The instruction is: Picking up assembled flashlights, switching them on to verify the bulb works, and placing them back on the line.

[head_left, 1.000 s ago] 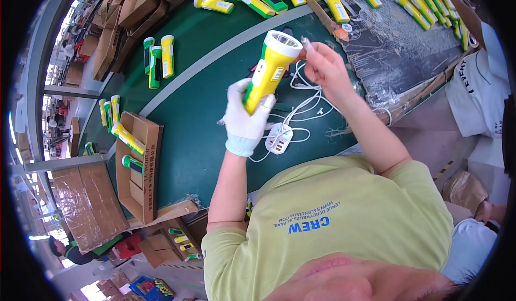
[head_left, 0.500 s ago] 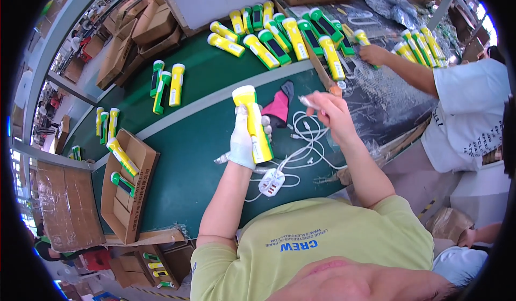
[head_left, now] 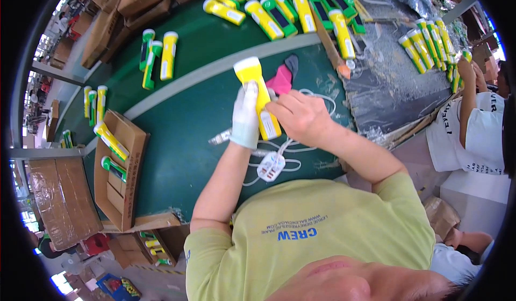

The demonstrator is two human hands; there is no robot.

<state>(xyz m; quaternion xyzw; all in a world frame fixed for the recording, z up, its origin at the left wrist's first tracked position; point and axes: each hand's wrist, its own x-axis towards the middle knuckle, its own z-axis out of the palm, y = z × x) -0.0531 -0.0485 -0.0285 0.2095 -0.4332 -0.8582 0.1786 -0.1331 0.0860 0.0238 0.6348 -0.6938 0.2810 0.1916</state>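
Note:
My left hand (head_left: 246, 113), in a pale glove, grips a yellow and green flashlight (head_left: 264, 99) with a white head, tilted with its head toward the far side. My bare right hand (head_left: 301, 117) is at the flashlight's right side, its fingers pinched together against it. What those fingertips hold is hidden. A white multi-port USB charger (head_left: 271, 167) lies on the green table just below the hands. White cables (head_left: 328, 103) run from it under and behind my right hand. Beyond the flashlight lies a pink and dark grey cloth (head_left: 280, 80).
Several flashlights (head_left: 263, 19) lie at the far side, and three more (head_left: 168, 55) lie farther left. A cardboard tray (head_left: 141, 167) at left holds two flashlights. At right, a co-worker's hands (head_left: 470, 73) are by another flashlight group (head_left: 427, 43). A cardboard strip (head_left: 328, 48) divides the table.
My right hand, which held a small whitish piece apart from the flashlight, has moved left and down to its side. The view has shifted, and the co-worker's hand has withdrawn from the far pile.

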